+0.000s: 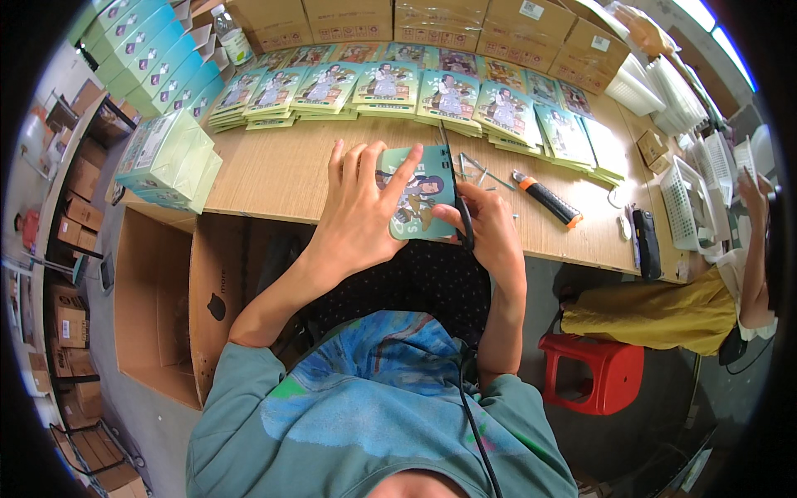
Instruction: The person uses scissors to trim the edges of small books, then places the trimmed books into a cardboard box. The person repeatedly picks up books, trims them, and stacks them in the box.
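Observation:
Above the table's near edge, my left hand (353, 203) holds a flat green card or packet (422, 195) printed with a cartoon figure, its fingers spread across the face. My right hand (491, 228) grips black-handled scissors (462, 207). Their dark blades run up along the card's right edge and point away from me. I cannot tell whether the blades are closed on that edge. Just beyond the hands lie stacks of similar illustrated packets (386, 87). To the right rests an orange-and-black utility knife (548, 199), beside small thin scraps (473, 170).
Cardboard boxes (349, 21) line the table's back, near a bottle (232, 37). Green cartons (162, 158) stand at left, above an open cardboard box (154, 299) on the floor. White baskets (693, 207), a red stool (594, 373) and another person's hand (754, 195) are at right.

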Demonstrator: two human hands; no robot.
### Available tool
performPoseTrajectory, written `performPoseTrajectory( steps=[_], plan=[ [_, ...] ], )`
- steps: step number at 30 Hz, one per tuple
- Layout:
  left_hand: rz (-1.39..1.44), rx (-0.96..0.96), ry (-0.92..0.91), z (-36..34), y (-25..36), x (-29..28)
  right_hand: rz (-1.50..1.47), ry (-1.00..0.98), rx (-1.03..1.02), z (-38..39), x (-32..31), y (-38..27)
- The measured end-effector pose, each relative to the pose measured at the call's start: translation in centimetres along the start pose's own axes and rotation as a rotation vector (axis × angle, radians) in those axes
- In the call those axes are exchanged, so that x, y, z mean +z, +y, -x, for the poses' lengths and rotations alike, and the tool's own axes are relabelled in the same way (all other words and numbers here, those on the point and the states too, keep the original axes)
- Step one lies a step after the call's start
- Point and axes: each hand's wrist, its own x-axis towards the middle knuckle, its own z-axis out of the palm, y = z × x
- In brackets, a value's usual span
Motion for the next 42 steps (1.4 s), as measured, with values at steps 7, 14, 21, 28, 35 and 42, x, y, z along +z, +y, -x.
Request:
performPoseTrajectory(
  steps=[7,14,21,28,35,42],
  plan=[
    [0.007,0.000,0.002,-0.1,-0.4,0.6,0.045,0.006,0.001,-0.2,0.0,0.1],
    [0.083,0.054,-0.064,0.3,-0.2,-0.4,-0.041,-0.166,-0.101,-0.4,-1.2,-0.8],
    [0.068,0.016,-0.009,0.4,0.7,-0.2,-0.014,-0.144,-0.117,-0.3,-1.3,-1.3],
    [0.064,0.034,-0.017,0.1,-0.1,-0.2,-0.083,-0.090,0.042,-0.4,-0.8,-0.5],
    [0.206,-0.013,0.068,-1.1,-2.7,-0.1,-0.137,0.013,0.047,0.1,-1.7,-0.4],
    [0.453,0.195,0.531,-0.9,-4.3,0.7,0.370,0.294,0.104,3.1,-2.8,-0.9]
  ],
)
